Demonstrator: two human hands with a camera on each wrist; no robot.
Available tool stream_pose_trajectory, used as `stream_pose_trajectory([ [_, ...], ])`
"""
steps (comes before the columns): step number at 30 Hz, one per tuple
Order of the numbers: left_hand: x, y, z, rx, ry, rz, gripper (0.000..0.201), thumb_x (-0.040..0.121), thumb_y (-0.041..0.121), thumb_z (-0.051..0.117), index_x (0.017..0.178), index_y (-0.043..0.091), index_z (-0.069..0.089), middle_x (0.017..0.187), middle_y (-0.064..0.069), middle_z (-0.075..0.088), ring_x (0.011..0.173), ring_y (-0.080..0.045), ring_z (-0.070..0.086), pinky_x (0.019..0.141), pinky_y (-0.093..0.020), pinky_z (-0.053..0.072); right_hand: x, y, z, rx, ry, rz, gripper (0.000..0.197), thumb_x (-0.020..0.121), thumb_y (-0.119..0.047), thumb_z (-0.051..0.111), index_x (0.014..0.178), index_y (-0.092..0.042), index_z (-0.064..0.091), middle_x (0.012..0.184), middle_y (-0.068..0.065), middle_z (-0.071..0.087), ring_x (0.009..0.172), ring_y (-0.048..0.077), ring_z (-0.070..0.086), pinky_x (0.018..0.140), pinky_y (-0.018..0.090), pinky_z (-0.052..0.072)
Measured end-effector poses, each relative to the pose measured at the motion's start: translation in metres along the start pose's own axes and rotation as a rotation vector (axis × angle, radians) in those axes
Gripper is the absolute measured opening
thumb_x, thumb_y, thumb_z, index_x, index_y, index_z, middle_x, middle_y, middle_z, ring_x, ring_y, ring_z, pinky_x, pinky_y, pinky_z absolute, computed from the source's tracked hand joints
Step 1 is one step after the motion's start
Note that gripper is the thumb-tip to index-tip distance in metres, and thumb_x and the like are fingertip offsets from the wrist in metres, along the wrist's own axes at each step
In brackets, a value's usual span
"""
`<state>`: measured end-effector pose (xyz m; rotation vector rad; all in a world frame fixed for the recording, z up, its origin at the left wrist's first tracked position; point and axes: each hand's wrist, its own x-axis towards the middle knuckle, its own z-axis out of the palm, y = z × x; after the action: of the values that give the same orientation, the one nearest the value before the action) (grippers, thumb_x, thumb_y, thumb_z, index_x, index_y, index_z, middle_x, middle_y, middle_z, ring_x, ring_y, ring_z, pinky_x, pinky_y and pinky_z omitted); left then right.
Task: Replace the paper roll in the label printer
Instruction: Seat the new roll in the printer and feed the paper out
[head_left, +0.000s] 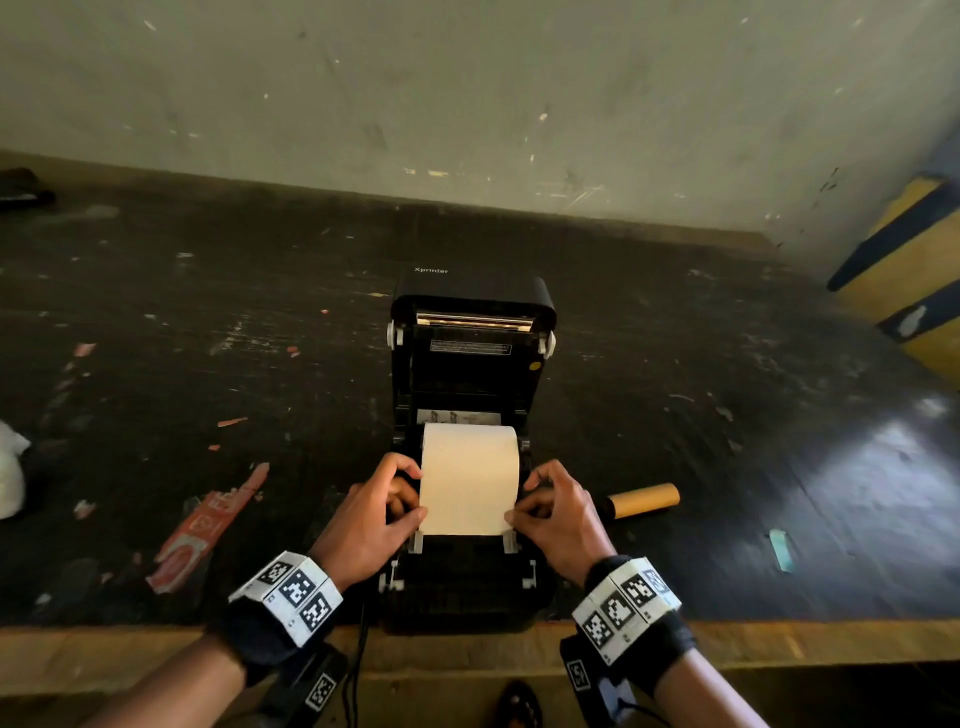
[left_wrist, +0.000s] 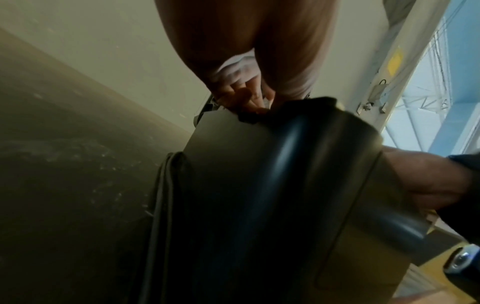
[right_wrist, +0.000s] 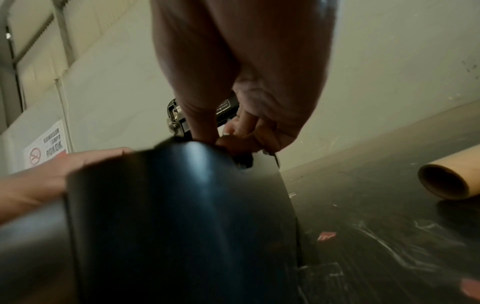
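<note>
Both wrists frame the open label printer on the table; the left hand and right hand pinch opposite edges of the paper roll, fingers curled. Lying between them, equally near each, the roll's strip runs toward the person, its axle across. An empty cardboard tube lies just right.

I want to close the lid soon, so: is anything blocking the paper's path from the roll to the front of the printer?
Nothing visible does. The left hand and right hand pinch the paper by its edges, over the open printer.
</note>
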<state>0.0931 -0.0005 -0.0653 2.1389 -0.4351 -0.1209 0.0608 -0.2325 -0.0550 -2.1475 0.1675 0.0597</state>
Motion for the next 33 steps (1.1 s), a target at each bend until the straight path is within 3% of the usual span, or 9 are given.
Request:
stream_pose_trajectory([
  [8, 0.006, 0.000, -0.005, -0.019, -0.056, -0.037, 0.031, 0.080, 0.015, 0.069, 0.095, 0.026, 0.044, 0.080, 0.001, 0.067, 0.069, -0.008, 0.063, 0.060, -0.021, 0.052, 0.001, -0.001, 0.001, 0.022, 0.019, 0.003, 0.035, 0.074, -0.013, 0.077, 0.088, -0.025, 0.048, 0.075, -0.001, 0.072, 0.070, 0.004, 0.066, 0.065, 0.021, 0.053],
  [12, 0.003, 0.000, -0.008, -0.086, -0.046, -0.055, 0.029, 0.079, 0.012, 0.069, 0.095, 0.019, 0.046, 0.082, -0.002, 0.069, 0.070, -0.011, 0.063, 0.059, -0.017, 0.050, 0.001, 0.002, -0.001, 0.113, -0.024, 0.045, 0.036, 0.071, -0.008, 0.079, 0.086, -0.020, 0.049, 0.071, 0.004, 0.073, 0.069, 0.012, 0.070, 0.071, 0.034, 0.058],
  [14, 0.003, -0.001, -0.008, -0.074, -0.052, -0.045, 0.028, 0.079, 0.013, 0.070, 0.093, 0.021, 0.047, 0.081, -0.001, 0.069, 0.067, -0.010, 0.062, 0.058, -0.018, 0.049, 0.003, 0.004, -0.002, 0.085, -0.029, 0.047, 0.035, 0.070, -0.010, 0.079, 0.085, -0.022, 0.049, 0.073, 0.004, 0.074, 0.071, 0.013, 0.071, 0.073, 0.037, 0.058],
  [19, 0.005, -0.003, -0.007, 0.011, -0.090, -0.024, 0.027, 0.079, 0.016, 0.069, 0.091, 0.025, 0.046, 0.081, 0.003, 0.067, 0.071, -0.011, 0.063, 0.064, -0.026, 0.054, 0.004, -0.001, 0.001, 0.008, -0.021, 0.045, 0.035, 0.071, -0.016, 0.079, 0.086, -0.025, 0.049, 0.079, 0.000, 0.073, 0.076, 0.007, 0.069, 0.073, 0.031, 0.058],
  [24, 0.007, -0.003, -0.007, 0.088, -0.097, -0.030, 0.025, 0.079, 0.019, 0.069, 0.087, 0.026, 0.046, 0.082, 0.005, 0.064, 0.070, -0.012, 0.062, 0.067, -0.032, 0.055, 0.004, -0.001, 0.003, -0.088, -0.041, 0.032, 0.036, 0.073, -0.018, 0.078, 0.084, -0.029, 0.045, 0.074, -0.003, 0.072, 0.086, 0.013, 0.066, 0.081, 0.036, 0.055],
  [28, 0.008, -0.003, -0.009, 0.022, -0.045, -0.060, 0.023, 0.078, 0.020, 0.070, 0.082, 0.025, 0.047, 0.082, 0.003, 0.064, 0.074, -0.015, 0.062, 0.068, -0.034, 0.055, 0.005, -0.005, -0.002, -0.050, -0.072, 0.042, 0.035, 0.072, -0.015, 0.078, 0.085, -0.024, 0.047, 0.076, 0.001, 0.073, 0.073, 0.009, 0.069, 0.071, 0.032, 0.057],
  [31, 0.012, 0.000, -0.013, 0.029, -0.144, -0.069, 0.022, 0.078, 0.017, 0.070, 0.083, 0.019, 0.049, 0.080, 0.000, 0.064, 0.071, -0.013, 0.062, 0.066, -0.030, 0.053, 0.008, -0.005, -0.003, -0.035, -0.055, 0.049, 0.035, 0.073, -0.017, 0.078, 0.087, -0.024, 0.047, 0.080, 0.001, 0.073, 0.068, 0.007, 0.068, 0.053, 0.020, 0.051],
  [33, 0.013, 0.000, -0.016, 0.047, -0.184, -0.061, 0.021, 0.078, 0.018, 0.070, 0.080, 0.019, 0.049, 0.075, 0.001, 0.063, 0.065, -0.010, 0.060, 0.066, -0.034, 0.053, 0.008, -0.004, -0.001, -0.024, -0.062, 0.058, 0.034, 0.074, -0.015, 0.077, 0.088, -0.023, 0.047, 0.081, 0.002, 0.072, 0.065, 0.005, 0.066, 0.049, 0.015, 0.047],
])
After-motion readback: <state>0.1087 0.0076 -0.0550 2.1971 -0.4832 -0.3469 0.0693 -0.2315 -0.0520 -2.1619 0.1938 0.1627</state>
